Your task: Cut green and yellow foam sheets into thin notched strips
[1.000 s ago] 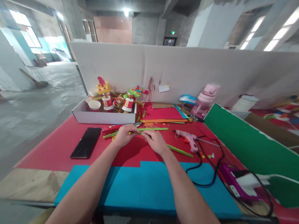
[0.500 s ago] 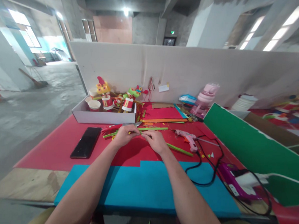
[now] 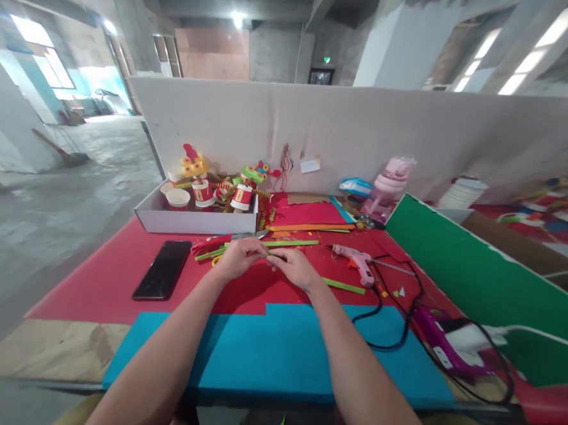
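Observation:
My left hand (image 3: 241, 258) and my right hand (image 3: 292, 265) meet over the red sheet, fingertips pinched close together. Between them shows a small bit of green paper strip (image 3: 269, 252), mostly hidden by the fingers. From behind my right hand a green strip end (image 3: 344, 285) reaches out to the right; whether it joins the pinched piece I cannot tell. Just beyond the hands another green paper strip (image 3: 292, 243) lies flat. Red-handled scissors (image 3: 209, 242), partly covered, are left of my left hand, with more green strip beside them.
A black phone (image 3: 162, 270) lies at the left. Behind it a white box (image 3: 197, 223) holds paper cups and cup figures. To the right are a pink glue gun (image 3: 355, 262) with its cable, a purple power strip (image 3: 449, 347) and a green board (image 3: 472, 282). Blue sheets (image 3: 275, 353) line the front.
The green strip end at the right has shifted a little and less of it shows. My right hand's fingers have moved slightly at the pinch; the left hand is almost unchanged.

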Demonstrator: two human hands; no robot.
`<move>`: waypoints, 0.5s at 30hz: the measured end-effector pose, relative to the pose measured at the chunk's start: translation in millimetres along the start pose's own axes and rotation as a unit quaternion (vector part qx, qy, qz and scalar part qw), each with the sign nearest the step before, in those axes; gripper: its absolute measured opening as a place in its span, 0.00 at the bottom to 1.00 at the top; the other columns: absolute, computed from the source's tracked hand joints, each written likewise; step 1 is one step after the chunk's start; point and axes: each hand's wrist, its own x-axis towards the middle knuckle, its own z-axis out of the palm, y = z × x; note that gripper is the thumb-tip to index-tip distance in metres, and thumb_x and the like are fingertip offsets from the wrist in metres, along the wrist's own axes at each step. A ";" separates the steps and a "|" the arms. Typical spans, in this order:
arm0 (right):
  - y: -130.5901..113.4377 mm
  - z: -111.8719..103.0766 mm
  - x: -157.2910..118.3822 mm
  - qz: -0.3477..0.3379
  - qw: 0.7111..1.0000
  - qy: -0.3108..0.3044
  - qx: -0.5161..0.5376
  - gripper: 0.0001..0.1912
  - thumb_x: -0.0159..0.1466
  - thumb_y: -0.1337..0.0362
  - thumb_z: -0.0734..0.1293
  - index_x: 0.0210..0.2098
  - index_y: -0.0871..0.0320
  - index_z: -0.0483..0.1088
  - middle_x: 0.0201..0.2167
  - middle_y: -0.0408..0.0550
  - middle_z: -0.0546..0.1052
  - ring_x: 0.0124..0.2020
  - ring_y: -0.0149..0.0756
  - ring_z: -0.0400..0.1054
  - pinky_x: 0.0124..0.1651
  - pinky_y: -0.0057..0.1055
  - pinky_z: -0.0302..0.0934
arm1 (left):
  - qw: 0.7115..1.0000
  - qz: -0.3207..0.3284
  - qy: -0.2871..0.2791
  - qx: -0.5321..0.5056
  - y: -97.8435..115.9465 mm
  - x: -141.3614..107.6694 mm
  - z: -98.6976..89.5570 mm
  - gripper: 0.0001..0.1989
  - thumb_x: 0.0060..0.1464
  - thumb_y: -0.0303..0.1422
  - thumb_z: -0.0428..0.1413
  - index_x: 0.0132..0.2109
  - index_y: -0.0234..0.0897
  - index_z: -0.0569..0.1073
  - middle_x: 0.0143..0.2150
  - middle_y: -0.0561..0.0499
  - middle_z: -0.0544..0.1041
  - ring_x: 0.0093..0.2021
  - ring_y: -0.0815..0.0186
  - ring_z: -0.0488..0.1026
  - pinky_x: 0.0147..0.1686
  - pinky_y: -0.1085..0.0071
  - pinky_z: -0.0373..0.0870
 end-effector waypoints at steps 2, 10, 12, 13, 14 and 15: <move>2.0 -0.1 0.9 -0.005 1.000 -0.004 0.008 0.14 0.63 0.58 0.62 0.27 0.59 0.72 0.22 0.43 0.72 0.27 0.33 0.66 0.32 0.27 0.56 | 1.000 0.011 -0.001 0.006 -1.4 0.3 -0.1 0.07 0.55 0.31 0.56 0.33 0.37 0.78 0.34 0.46 0.78 0.36 0.65 0.74 0.38 0.70 0.69; 8.5 2.3 2.1 -0.012 0.999 0.026 -0.016 0.12 0.63 0.62 0.61 0.28 0.59 0.73 0.23 0.43 0.72 0.27 0.32 0.64 0.33 0.27 0.56 | 0.999 0.024 -0.002 0.026 -2.5 1.3 -2.6 0.06 0.54 0.32 0.57 0.31 0.36 0.78 0.32 0.46 0.76 0.35 0.65 0.72 0.36 0.70 0.68; 7.4 2.4 1.8 -0.020 0.999 0.038 -0.032 0.13 0.63 0.63 0.61 0.26 0.59 0.72 0.22 0.43 0.71 0.27 0.32 0.65 0.32 0.27 0.55 | 1.000 0.018 -0.003 0.018 -1.9 1.2 -2.3 0.06 0.54 0.32 0.57 0.31 0.36 0.77 0.32 0.46 0.76 0.35 0.65 0.72 0.37 0.70 0.68; 6.4 2.4 1.6 -0.022 0.998 0.042 -0.040 0.13 0.63 0.63 0.61 0.25 0.59 0.72 0.22 0.43 0.71 0.27 0.32 0.65 0.32 0.27 0.55 | 1.000 0.014 -0.001 0.014 -1.6 1.2 -2.0 0.06 0.54 0.32 0.57 0.31 0.36 0.77 0.32 0.46 0.76 0.35 0.65 0.72 0.37 0.70 0.68; 5.3 2.4 1.4 -0.022 0.998 0.047 -0.046 0.13 0.63 0.64 0.61 0.24 0.59 0.72 0.21 0.43 0.71 0.27 0.32 0.65 0.32 0.26 0.55 | 1.000 0.010 0.001 0.010 -1.1 1.2 -1.6 0.06 0.54 0.32 0.57 0.31 0.36 0.77 0.32 0.46 0.76 0.35 0.65 0.72 0.37 0.70 0.68; 4.2 2.6 1.3 -0.023 0.997 0.053 -0.053 0.14 0.63 0.64 0.61 0.24 0.59 0.71 0.21 0.42 0.71 0.26 0.31 0.65 0.32 0.26 0.54 | 1.000 0.007 0.003 0.006 -0.6 1.2 -1.2 0.06 0.53 0.32 0.57 0.31 0.36 0.77 0.32 0.47 0.76 0.34 0.65 0.72 0.36 0.70 0.68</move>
